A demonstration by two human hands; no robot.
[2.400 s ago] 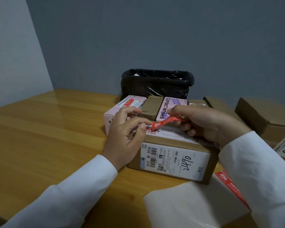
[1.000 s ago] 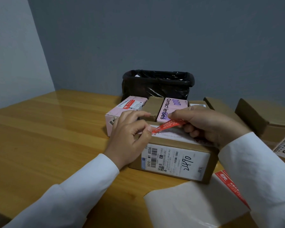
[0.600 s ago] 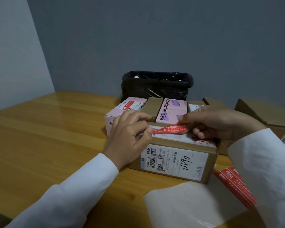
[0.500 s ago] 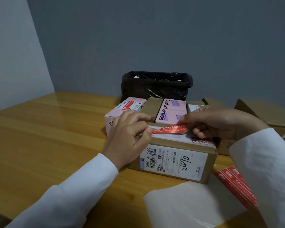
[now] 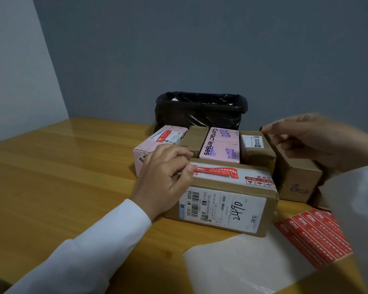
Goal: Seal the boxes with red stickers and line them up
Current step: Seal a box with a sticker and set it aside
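Your left hand [image 5: 166, 177] pinches the left end of the red sticker [image 5: 216, 172]. The sticker lies long-ways, left to right, on top of the brown box [image 5: 225, 200]. Your right hand [image 5: 312, 141] floats loose, holding nothing, farther away, so your left hand is nearer.

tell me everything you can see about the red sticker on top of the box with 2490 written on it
The red sticker is a narrow strip with small white print, seemingly glossy. It lies flat along the top of the brown cardboard box, over its white tape. The left hand pinches its left end, which looks slightly lifted; its right end is rounded and stuck down.
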